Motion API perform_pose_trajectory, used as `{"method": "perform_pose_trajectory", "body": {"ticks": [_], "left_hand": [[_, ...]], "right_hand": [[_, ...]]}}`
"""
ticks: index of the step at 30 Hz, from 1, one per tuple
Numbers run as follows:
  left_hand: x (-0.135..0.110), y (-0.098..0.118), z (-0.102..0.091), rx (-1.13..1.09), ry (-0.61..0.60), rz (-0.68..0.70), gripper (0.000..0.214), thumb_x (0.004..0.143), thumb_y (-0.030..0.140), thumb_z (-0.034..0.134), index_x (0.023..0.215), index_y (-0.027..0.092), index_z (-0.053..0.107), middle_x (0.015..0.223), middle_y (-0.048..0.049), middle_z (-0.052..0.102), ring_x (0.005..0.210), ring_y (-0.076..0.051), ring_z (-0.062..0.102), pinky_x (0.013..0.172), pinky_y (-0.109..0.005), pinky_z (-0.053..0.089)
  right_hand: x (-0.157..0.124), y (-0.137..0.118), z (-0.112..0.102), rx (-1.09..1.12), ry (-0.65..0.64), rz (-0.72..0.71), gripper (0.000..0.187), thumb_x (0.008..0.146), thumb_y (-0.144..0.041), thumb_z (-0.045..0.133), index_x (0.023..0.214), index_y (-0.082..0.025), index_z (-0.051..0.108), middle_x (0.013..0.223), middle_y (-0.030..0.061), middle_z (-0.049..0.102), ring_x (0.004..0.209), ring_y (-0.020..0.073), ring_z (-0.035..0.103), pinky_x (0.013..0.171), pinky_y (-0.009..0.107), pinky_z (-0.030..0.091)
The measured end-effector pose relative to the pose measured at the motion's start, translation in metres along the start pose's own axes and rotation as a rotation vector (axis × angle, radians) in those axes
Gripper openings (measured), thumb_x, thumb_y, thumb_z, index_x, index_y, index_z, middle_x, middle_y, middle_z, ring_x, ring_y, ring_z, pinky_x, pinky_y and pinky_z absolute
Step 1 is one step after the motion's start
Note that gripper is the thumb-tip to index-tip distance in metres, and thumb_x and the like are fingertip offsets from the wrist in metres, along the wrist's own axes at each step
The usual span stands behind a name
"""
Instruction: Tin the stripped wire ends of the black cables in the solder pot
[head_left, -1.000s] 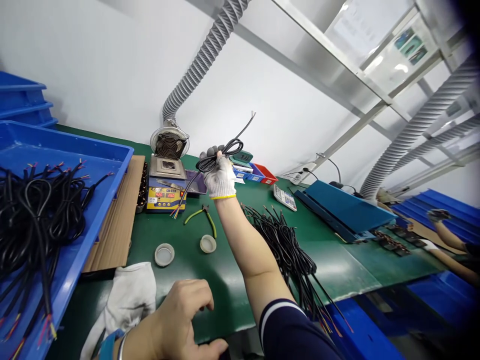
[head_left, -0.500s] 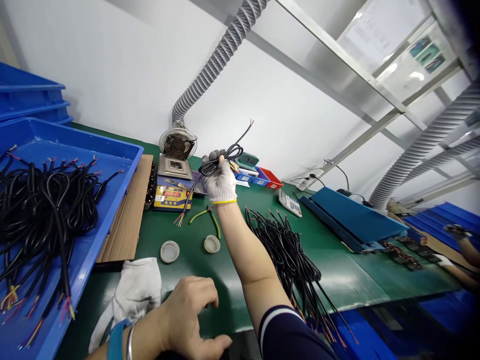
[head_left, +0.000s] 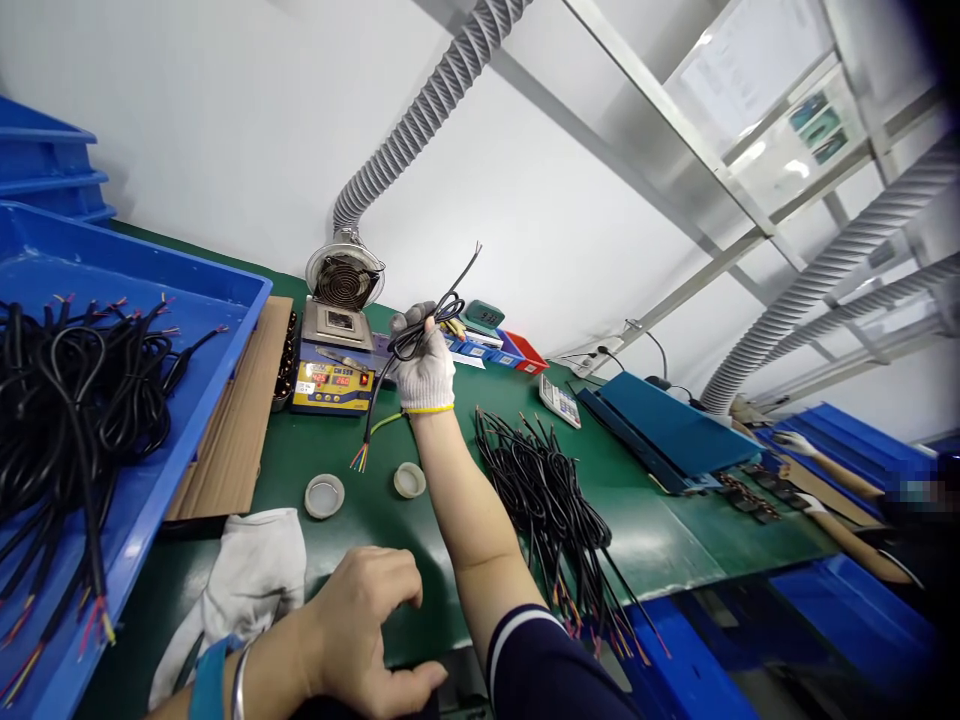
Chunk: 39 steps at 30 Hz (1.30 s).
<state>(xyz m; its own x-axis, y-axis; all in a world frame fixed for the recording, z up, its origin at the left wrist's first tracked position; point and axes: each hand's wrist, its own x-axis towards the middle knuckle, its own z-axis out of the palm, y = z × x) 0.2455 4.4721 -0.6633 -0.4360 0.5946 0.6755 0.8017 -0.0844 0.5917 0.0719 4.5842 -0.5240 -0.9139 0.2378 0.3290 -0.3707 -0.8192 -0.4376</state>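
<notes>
My right hand [head_left: 425, 362], in a white knit glove, is raised over the green table and closed round a coiled black cable [head_left: 429, 316]. One end of it points up, and the other hangs down with coloured stripped wires [head_left: 359, 457] near the solder pot [head_left: 333, 358]. My bare left hand [head_left: 360, 630] rests near the table's front edge with fingers loosely curled, holding nothing, beside a white cloth glove [head_left: 247, 590]. A pile of black cables [head_left: 551, 500] lies to the right of my right arm.
A blue tray [head_left: 187, 390] full of black cables stands at the left, on cardboard. Two small round lids [head_left: 325, 494] and partly hidden yellow-green cutters lie mid-table. A fume fan and hose, small parts bins, a calculator [head_left: 558, 400] and a blue box stand behind. Another person's arms work far right.
My right hand has lowered a little with the cable, and its hanging wire end has dropped closer to the table. The view has shifted slightly. My left hand has stayed put.
</notes>
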Motion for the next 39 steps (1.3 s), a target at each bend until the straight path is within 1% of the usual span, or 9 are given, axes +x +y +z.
{"method": "perform_pose_trajectory", "body": {"ticks": [5,9,14,18,22,27,30,33,39], "left_hand": [[0.001,0.0,0.0,-0.01,-0.018,-0.014,0.033,0.054,0.028,0.061,0.072,0.021,0.034,0.062,0.0026,0.042,0.055,-0.013,0.035,0.051,-0.028,0.023],[-0.001,0.0,0.001,-0.013,-0.014,-0.017,0.034,0.054,0.029,0.061,0.072,0.022,0.034,0.061,0.0028,0.041,0.054,-0.013,0.035,0.051,-0.028,0.023],[-0.001,-0.002,0.002,-0.009,-0.005,-0.023,0.033,0.055,0.032,0.062,0.071,0.022,0.035,0.061,0.0025,0.043,0.054,-0.013,0.036,0.05,-0.029,0.024],[0.002,-0.003,0.002,-0.017,0.031,-0.019,0.032,0.058,0.038,0.061,0.07,0.022,0.037,0.06,0.0022,0.044,0.052,-0.013,0.038,0.048,-0.028,0.027],[0.002,-0.007,0.003,-0.013,0.062,0.008,0.034,0.06,0.047,0.059,0.068,0.022,0.039,0.055,0.0026,0.042,0.048,-0.013,0.039,0.045,-0.028,0.028],[-0.001,-0.015,0.007,0.081,-0.011,-0.012,0.041,0.057,0.057,0.061,0.068,0.022,0.042,0.054,0.002,0.047,0.047,-0.013,0.048,0.044,-0.027,0.035],[-0.002,-0.018,0.009,0.11,-0.04,-0.038,0.044,0.057,0.06,0.061,0.067,0.022,0.042,0.053,0.0013,0.051,0.048,-0.014,0.052,0.044,-0.026,0.038],[-0.002,-0.019,0.009,0.126,-0.052,-0.063,0.046,0.054,0.062,0.062,0.064,0.022,0.041,0.051,0.0014,0.052,0.047,-0.014,0.053,0.042,-0.026,0.038],[-0.002,-0.019,0.01,0.146,-0.096,-0.066,0.047,0.055,0.065,0.061,0.064,0.022,0.043,0.05,0.0009,0.053,0.049,-0.015,0.055,0.044,-0.026,0.04]], "right_hand": [[-0.002,0.001,-0.004,0.026,-0.008,0.013,0.03,0.095,-0.015,0.032,0.086,-0.02,0.06,0.078,-0.0058,0.067,0.074,0.0032,0.064,0.086,0.024,0.053],[-0.006,0.004,0.001,0.034,-0.007,0.046,0.027,0.094,-0.017,0.034,0.088,-0.021,0.06,0.079,-0.0059,0.067,0.075,0.0038,0.063,0.093,0.025,0.051],[-0.018,0.016,0.024,0.029,0.075,0.115,0.019,0.09,-0.014,0.039,0.087,-0.021,0.057,0.075,-0.0064,0.067,0.072,0.0046,0.064,0.092,0.029,0.052],[-0.025,0.03,0.048,-0.094,0.18,0.114,0.013,0.085,-0.009,0.045,0.082,-0.019,0.053,0.072,-0.0056,0.065,0.07,0.0062,0.064,0.092,0.033,0.052],[-0.024,0.052,0.066,-0.252,0.093,0.115,0.008,0.079,-0.009,0.052,0.082,-0.017,0.052,0.069,-0.004,0.063,0.067,0.0082,0.064,0.089,0.035,0.053],[-0.028,0.087,0.083,-0.328,0.02,0.184,0.01,0.077,-0.006,0.053,0.08,-0.015,0.051,0.066,-0.005,0.06,0.063,0.0079,0.064,0.083,0.035,0.055],[-0.036,0.107,0.083,-0.307,0.004,0.251,0.012,0.078,-0.005,0.053,0.08,-0.016,0.049,0.067,-0.0049,0.061,0.063,0.0082,0.064,0.081,0.035,0.056],[-0.045,0.12,0.075,-0.304,0.019,0.278,0.014,0.078,-0.005,0.053,0.083,-0.017,0.049,0.066,-0.0055,0.061,0.063,0.0082,0.064,0.078,0.034,0.057],[-0.047,0.126,0.058,-0.314,0.038,0.259,0.012,0.078,-0.006,0.051,0.083,-0.017,0.05,0.066,-0.0051,0.061,0.06,0.0083,0.064,0.075,0.033,0.057]]}}
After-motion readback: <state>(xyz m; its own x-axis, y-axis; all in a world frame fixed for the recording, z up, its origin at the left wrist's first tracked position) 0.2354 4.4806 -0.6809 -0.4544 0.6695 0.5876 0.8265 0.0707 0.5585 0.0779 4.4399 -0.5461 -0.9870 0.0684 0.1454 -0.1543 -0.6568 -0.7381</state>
